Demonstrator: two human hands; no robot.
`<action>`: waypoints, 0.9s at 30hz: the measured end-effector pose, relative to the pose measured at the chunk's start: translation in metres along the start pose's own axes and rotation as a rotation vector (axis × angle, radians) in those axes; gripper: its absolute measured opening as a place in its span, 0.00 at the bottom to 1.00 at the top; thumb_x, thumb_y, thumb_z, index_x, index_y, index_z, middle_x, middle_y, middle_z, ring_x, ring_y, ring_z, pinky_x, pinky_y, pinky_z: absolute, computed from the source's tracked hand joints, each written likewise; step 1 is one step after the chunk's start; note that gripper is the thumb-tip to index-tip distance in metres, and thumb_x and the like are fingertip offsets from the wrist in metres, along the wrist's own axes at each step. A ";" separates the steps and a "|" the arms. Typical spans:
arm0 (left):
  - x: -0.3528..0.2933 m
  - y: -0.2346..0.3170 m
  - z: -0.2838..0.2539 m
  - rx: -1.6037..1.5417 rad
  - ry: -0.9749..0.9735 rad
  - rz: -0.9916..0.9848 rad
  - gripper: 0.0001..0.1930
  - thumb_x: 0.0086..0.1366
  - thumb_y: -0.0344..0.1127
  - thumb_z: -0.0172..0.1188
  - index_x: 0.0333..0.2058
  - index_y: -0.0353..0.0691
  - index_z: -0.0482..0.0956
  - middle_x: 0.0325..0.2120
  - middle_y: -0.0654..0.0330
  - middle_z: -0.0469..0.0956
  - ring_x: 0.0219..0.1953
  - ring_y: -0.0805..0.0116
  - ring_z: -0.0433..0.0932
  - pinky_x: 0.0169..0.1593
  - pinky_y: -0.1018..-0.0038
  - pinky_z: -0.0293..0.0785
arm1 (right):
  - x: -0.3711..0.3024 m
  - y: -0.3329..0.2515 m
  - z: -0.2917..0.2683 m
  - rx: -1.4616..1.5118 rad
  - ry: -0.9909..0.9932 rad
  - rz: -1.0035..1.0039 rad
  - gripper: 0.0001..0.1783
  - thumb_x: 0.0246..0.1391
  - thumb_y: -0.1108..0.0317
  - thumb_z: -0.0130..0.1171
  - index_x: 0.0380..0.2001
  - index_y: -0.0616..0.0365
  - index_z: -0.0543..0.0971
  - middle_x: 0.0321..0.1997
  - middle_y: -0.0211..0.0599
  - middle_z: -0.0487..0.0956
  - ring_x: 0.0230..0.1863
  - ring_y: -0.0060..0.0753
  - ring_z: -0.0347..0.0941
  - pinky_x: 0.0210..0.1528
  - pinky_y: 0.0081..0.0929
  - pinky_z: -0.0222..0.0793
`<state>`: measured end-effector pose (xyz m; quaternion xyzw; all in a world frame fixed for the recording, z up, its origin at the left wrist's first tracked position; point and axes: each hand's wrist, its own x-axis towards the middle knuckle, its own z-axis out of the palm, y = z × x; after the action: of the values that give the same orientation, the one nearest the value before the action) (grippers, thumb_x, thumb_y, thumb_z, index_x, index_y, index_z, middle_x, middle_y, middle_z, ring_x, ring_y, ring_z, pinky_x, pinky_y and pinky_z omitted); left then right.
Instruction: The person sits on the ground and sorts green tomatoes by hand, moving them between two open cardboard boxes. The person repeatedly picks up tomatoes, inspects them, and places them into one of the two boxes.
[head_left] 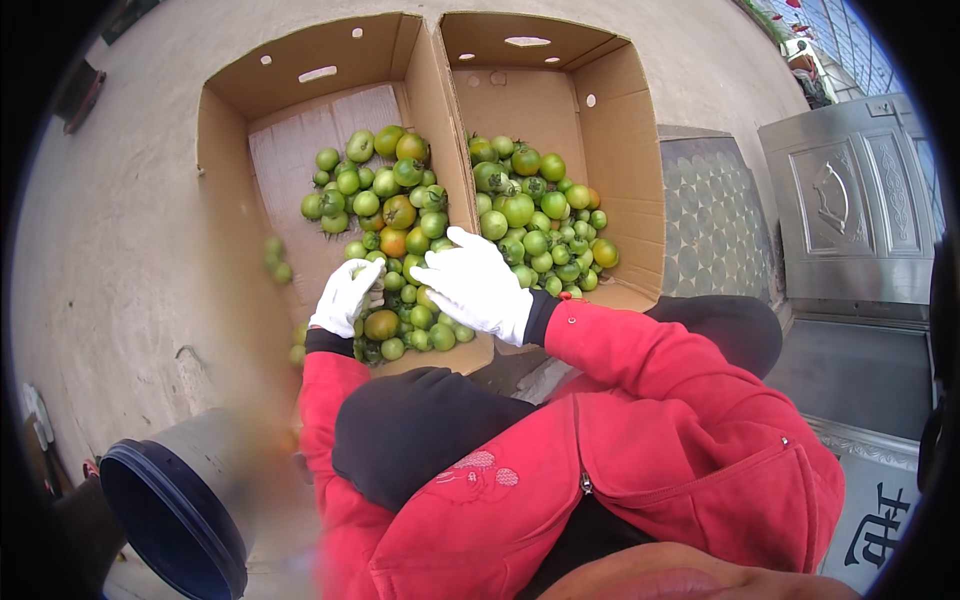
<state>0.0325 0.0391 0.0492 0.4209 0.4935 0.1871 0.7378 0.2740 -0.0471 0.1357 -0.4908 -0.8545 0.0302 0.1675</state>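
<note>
Both my hands wear white gloves and are over the left cardboard box (225, 150), which holds a heap of green tomatoes (400, 212), a few turning orange. My left hand (348, 297) is at the heap's near left side, its fingers curled round a green tomato that shows only as a sliver. My right hand (476, 286) is palm down above the heap's right edge by the wall between the boxes. Its fingers are stretched to the left with the thumb apart, and it holds nothing that I can see. Tomatoes under both hands are partly hidden.
A second cardboard box (622, 130) adjoins on the right, with more green tomatoes (540, 215). A dark-rimmed bucket (190, 500) stands at lower left. A patterned mat (715, 215) and a grey metal panel (850, 200) are to the right. A blur smears the left side.
</note>
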 end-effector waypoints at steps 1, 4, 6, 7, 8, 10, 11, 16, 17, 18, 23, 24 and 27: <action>0.000 0.002 0.006 -0.136 -0.067 -0.008 0.17 0.74 0.48 0.61 0.49 0.39 0.80 0.34 0.63 0.78 0.34 0.73 0.78 0.40 0.72 0.80 | 0.000 0.000 -0.001 -0.007 -0.012 0.004 0.21 0.55 0.59 0.66 0.51 0.52 0.83 0.42 0.36 0.82 0.47 0.43 0.77 0.64 0.44 0.69; 0.001 0.000 0.024 -0.353 -0.306 0.054 0.26 0.80 0.53 0.46 0.61 0.38 0.76 0.43 0.59 0.80 0.43 0.70 0.79 0.50 0.69 0.80 | 0.002 -0.004 -0.006 0.050 0.054 0.048 0.26 0.54 0.58 0.67 0.56 0.54 0.80 0.42 0.39 0.83 0.48 0.47 0.77 0.65 0.46 0.68; 0.008 -0.017 0.031 -0.261 -0.392 0.253 0.24 0.82 0.42 0.46 0.67 0.34 0.70 0.63 0.55 0.73 0.64 0.67 0.71 0.68 0.70 0.68 | 0.008 -0.007 -0.011 0.139 -0.010 0.101 0.29 0.53 0.58 0.68 0.58 0.55 0.79 0.42 0.39 0.83 0.48 0.49 0.77 0.67 0.47 0.67; 0.009 -0.026 0.031 -0.212 -0.405 0.272 0.23 0.82 0.39 0.46 0.69 0.33 0.68 0.69 0.55 0.69 0.70 0.67 0.66 0.73 0.71 0.62 | 0.010 -0.008 -0.012 0.185 -0.042 0.125 0.31 0.53 0.57 0.68 0.59 0.55 0.78 0.42 0.40 0.83 0.48 0.49 0.77 0.68 0.48 0.66; 0.020 -0.041 0.025 -0.311 -0.418 0.211 0.24 0.81 0.35 0.48 0.71 0.32 0.66 0.70 0.55 0.68 0.71 0.67 0.65 0.73 0.72 0.62 | 0.009 -0.007 -0.011 0.179 -0.019 0.109 0.31 0.52 0.57 0.68 0.60 0.56 0.78 0.41 0.40 0.83 0.48 0.49 0.77 0.67 0.48 0.66; 0.018 -0.041 0.027 -0.241 -0.399 0.197 0.23 0.81 0.36 0.50 0.69 0.32 0.68 0.67 0.55 0.71 0.68 0.68 0.68 0.71 0.71 0.64 | 0.007 -0.005 -0.010 0.154 0.025 0.085 0.32 0.51 0.57 0.69 0.60 0.57 0.78 0.40 0.41 0.82 0.47 0.49 0.77 0.67 0.48 0.66; 0.017 -0.041 0.027 -0.206 -0.387 0.191 0.23 0.80 0.37 0.51 0.68 0.32 0.69 0.65 0.55 0.73 0.67 0.68 0.70 0.71 0.71 0.66 | 0.006 -0.004 -0.010 0.165 -0.018 0.119 0.32 0.51 0.58 0.69 0.60 0.57 0.78 0.40 0.41 0.82 0.47 0.50 0.77 0.67 0.48 0.67; -0.007 -0.005 0.035 0.156 -0.564 0.280 0.21 0.78 0.40 0.55 0.62 0.32 0.74 0.54 0.57 0.79 0.54 0.69 0.77 0.61 0.70 0.74 | 0.003 -0.003 -0.014 0.179 -0.183 0.146 0.32 0.50 0.59 0.70 0.60 0.56 0.80 0.39 0.44 0.81 0.45 0.51 0.77 0.66 0.48 0.67; -0.005 -0.010 0.035 0.152 -0.558 0.269 0.20 0.78 0.40 0.55 0.60 0.32 0.75 0.52 0.57 0.79 0.52 0.70 0.78 0.59 0.70 0.76 | 0.001 0.000 -0.017 0.242 -0.170 0.179 0.32 0.50 0.59 0.70 0.60 0.54 0.80 0.40 0.46 0.81 0.47 0.52 0.77 0.66 0.48 0.66; -0.001 -0.018 0.032 -0.072 -0.574 0.159 0.21 0.79 0.42 0.53 0.61 0.34 0.75 0.51 0.56 0.80 0.50 0.70 0.78 0.56 0.70 0.77 | 0.001 0.001 -0.023 0.309 -0.157 0.207 0.32 0.50 0.59 0.71 0.60 0.52 0.81 0.42 0.47 0.81 0.49 0.53 0.77 0.67 0.49 0.65; -0.009 0.010 0.034 -0.431 -0.115 0.037 0.34 0.79 0.61 0.45 0.68 0.37 0.70 0.57 0.51 0.78 0.47 0.66 0.79 0.54 0.65 0.79 | -0.003 0.013 -0.059 0.207 0.161 0.437 0.30 0.49 0.56 0.75 0.57 0.48 0.84 0.53 0.51 0.83 0.62 0.63 0.73 0.66 0.50 0.65; 0.003 0.000 0.028 -0.571 -0.064 0.045 0.36 0.78 0.62 0.47 0.69 0.36 0.68 0.62 0.47 0.74 0.52 0.60 0.78 0.58 0.62 0.78 | -0.006 0.025 -0.061 0.245 0.190 0.479 0.30 0.49 0.56 0.74 0.57 0.49 0.84 0.54 0.51 0.83 0.63 0.64 0.73 0.66 0.51 0.65; 0.001 0.009 0.036 -0.667 -0.048 0.060 0.38 0.77 0.63 0.49 0.70 0.35 0.66 0.65 0.45 0.71 0.57 0.55 0.77 0.64 0.57 0.76 | -0.038 0.068 -0.054 0.223 0.159 0.616 0.31 0.54 0.56 0.72 0.61 0.49 0.81 0.57 0.47 0.82 0.64 0.61 0.73 0.68 0.51 0.65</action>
<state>0.0666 0.0291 0.0612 0.1749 0.3749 0.3502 0.8403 0.3652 -0.0500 0.1626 -0.7055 -0.6416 0.1342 0.2695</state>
